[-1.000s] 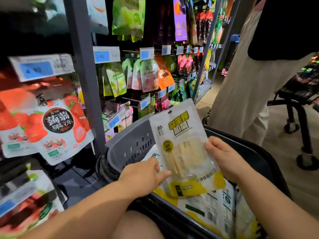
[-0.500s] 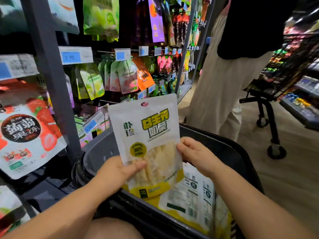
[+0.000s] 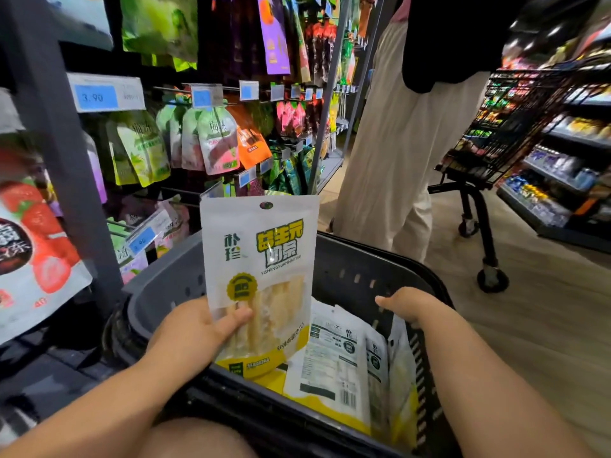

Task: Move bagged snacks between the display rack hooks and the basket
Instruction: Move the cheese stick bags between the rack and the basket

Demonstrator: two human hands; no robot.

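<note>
The main risk, as we judged it, lay in the one-handed hold. Our left hand [image 3: 195, 328] pinched the snack bag [image 3: 261, 259] low on its left edge, thumb across the clear window. The tall top could flop or twist on the way to the display rack [image 3: 76, 180]. The small hang hole [image 3: 266, 205] might then miss its hook. Slick film under a single thumb could also slip, dropping the bag among the other bags [image 3: 334, 355] lying in the basket [image 3: 363, 259]. The hooks [image 3: 168, 90] at the far left were crowded with pouches and price tags, so a careless push might knock a neighbour loose.

The bag stood upright, front towards us, above the basket's near left part. Our left forearm came in from the near left, its grip clenched on the bag. Our right hand [image 3: 410, 305] hovered well apart to the right over the basket, knuckles up and fingers loosely curled. Its grip was released and held nothing.
</note>
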